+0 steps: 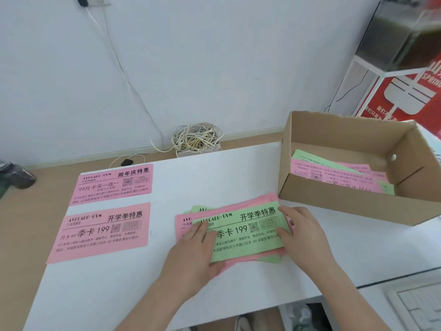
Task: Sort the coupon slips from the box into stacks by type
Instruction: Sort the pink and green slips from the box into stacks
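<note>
At your far left, a dark, blurred object (16, 174) sits on the wooden desk (35, 211). Next come 2 pink slips on the white board (107, 283): the upper pink slip (114, 183) and, just below it and apart, the lower pink slip (102, 231), both face up. Behind them, a tangled cable bundle (196, 139) rests against the wall. In the middle lies a mixed pile (238, 204) of pink and green slips, with a green slip (248, 235) on top. Your left hand (193, 249) rests flat on its left end, fingers straight and relaxed. Your right hand (303, 235) touches its right end with bent fingers; you cannot tell whether it pinches. Right of that, the cardboard box (358, 204) holds more slips (334, 174). A keyboard (415, 304) lies at the lower right.
</note>
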Demonstrator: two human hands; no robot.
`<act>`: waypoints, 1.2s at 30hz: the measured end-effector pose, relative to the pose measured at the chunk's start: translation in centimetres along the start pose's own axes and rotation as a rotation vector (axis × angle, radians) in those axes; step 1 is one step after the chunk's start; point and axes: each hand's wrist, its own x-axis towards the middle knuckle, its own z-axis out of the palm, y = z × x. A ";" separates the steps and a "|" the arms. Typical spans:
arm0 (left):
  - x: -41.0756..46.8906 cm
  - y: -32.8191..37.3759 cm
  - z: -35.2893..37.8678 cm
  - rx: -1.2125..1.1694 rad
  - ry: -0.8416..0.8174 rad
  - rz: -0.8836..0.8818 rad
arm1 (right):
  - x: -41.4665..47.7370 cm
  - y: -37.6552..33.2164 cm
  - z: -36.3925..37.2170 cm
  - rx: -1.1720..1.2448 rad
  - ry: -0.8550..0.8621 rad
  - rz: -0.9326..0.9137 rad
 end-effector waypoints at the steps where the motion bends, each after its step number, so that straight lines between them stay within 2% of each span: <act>1: 0.1 0.0 0.2 0.040 0.021 0.019 | 0.0 0.2 -0.1 -0.014 -0.001 -0.017; 3: 0.2 -0.6 0.5 0.088 0.103 0.077 | -0.4 0.3 -0.6 -0.041 -0.004 -0.103; 6: 0.1 -1.4 1.0 0.085 0.190 0.156 | -0.8 0.2 -1.4 -0.090 -0.159 -0.303; 7: 0.1 -1.4 0.8 0.049 0.169 0.133 | -0.8 0.1 -1.5 -0.101 -0.198 -0.350; 9: 0.2 -1.3 0.1 -0.028 0.122 0.043 | -0.3 -0.1 -1.4 -0.076 -0.152 -0.388; 11: 0.6 -1.2 -0.4 -0.094 0.103 -0.042 | 0.3 -0.4 -1.6 0.070 -0.093 -0.292; 13: 0.9 -1.2 -0.4 -0.179 0.141 -0.090 | 0.7 -0.4 -1.9 0.237 -0.118 -0.198; 17: 1.0 -1.0 -0.3 -0.327 0.174 -0.160 | 0.7 0.1 -3.0 0.355 -0.162 -0.116; 20: 1.1 -0.7 -0.7 -0.368 0.185 -0.240 | 0.3 -0.1 -3.3 0.698 -0.212 0.104; 21: 1.2 -0.6 -0.7 -0.385 0.189 -0.260 | 0.4 0.1 -3.1 0.723 -0.214 0.147; 24: 1.4 -0.8 -1.2 -0.425 0.163 -0.276 | 0.8 0.9 -2.5 0.582 -0.187 0.153; 29: 1.1 -1.4 -1.8 -0.323 0.138 -0.150 | 1.1 1.2 -1.9 0.562 -0.131 0.192; 31: 1.0 -1.4 -1.9 -0.432 0.177 -0.191 | 1.2 1.6 -1.5 0.494 -0.137 0.177; 34: 0.8 -1.7 -1.3 -0.653 0.313 -0.312 | 0.8 1.5 -1.3 0.220 -0.167 0.073; 36: 0.5 -1.9 -0.8 -0.656 0.326 -0.329 | 0.5 1.4 -1.0 0.137 -0.179 0.041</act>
